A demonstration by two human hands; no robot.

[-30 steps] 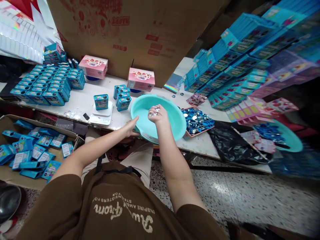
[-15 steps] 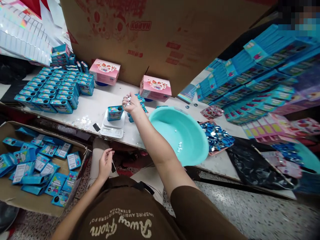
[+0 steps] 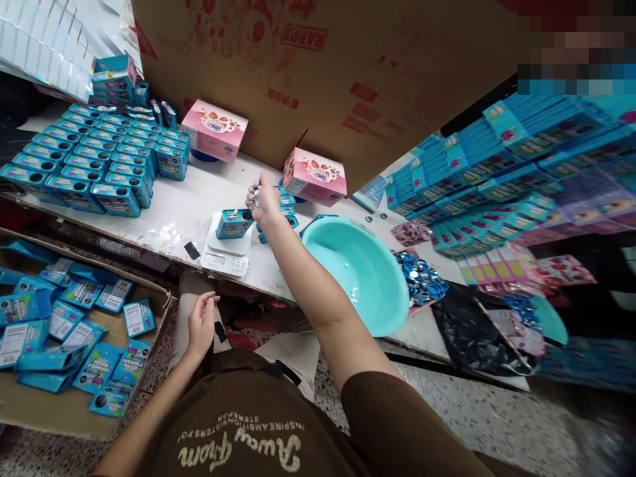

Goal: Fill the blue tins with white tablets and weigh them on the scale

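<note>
My right hand (image 3: pixel 264 197) is closed around several small white candies, just right of and above a blue box (image 3: pixel 233 224). The box stands upright on a white scale (image 3: pixel 226 248), and a white piece shows on its top. Over my lap, my left hand (image 3: pixel 201 323) hangs with fingers curled loosely together; whether anything is in them is too small to tell. Right of my right forearm sits a turquoise basin (image 3: pixel 377 271) with a few white candies at its bottom. More blue boxes (image 3: pixel 287 205) stand partly hidden behind my right hand.
Rows of blue boxes (image 3: pixel 79 169) fill the table's left. Two pink boxes (image 3: pixel 215 130) stand by a large cardboard sheet (image 3: pixel 318 79). An open carton (image 3: pixel 159 331) of blue packs is at lower left. Blue lids (image 3: pixel 422 277) lie right of the basin; stacked blue packaging (image 3: pixel 497 146) rises beyond.
The view has shifted slightly. My right hand has tilted over the box, which now sits turned a little on the scale with a white piece on top.
</note>
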